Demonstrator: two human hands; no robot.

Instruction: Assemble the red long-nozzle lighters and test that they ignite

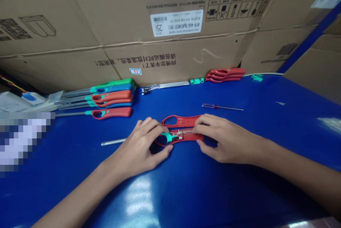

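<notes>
Two hands, left hand [137, 148] and right hand [223, 137], grip a red lighter casing [183, 118] under carton label [176, 23] KFR-46G/BpR3AES1.

Factory assembly station, small-goods line. Evidence: blue workbench [266, 95]; stacked cardboard cartons [80, 15] with printed handling symbols [236, 9] and barcode label [176, 23]; rows of long-nosed lighters [112, 96]; loose red lighter shells [225, 75]; part-built lighter housing [181, 119]; screwdriver [222, 107].

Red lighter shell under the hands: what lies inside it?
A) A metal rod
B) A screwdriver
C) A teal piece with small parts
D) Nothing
C: the open red lighter shell holds a teal piece with small parts, between the left hand and right hand.
</notes>
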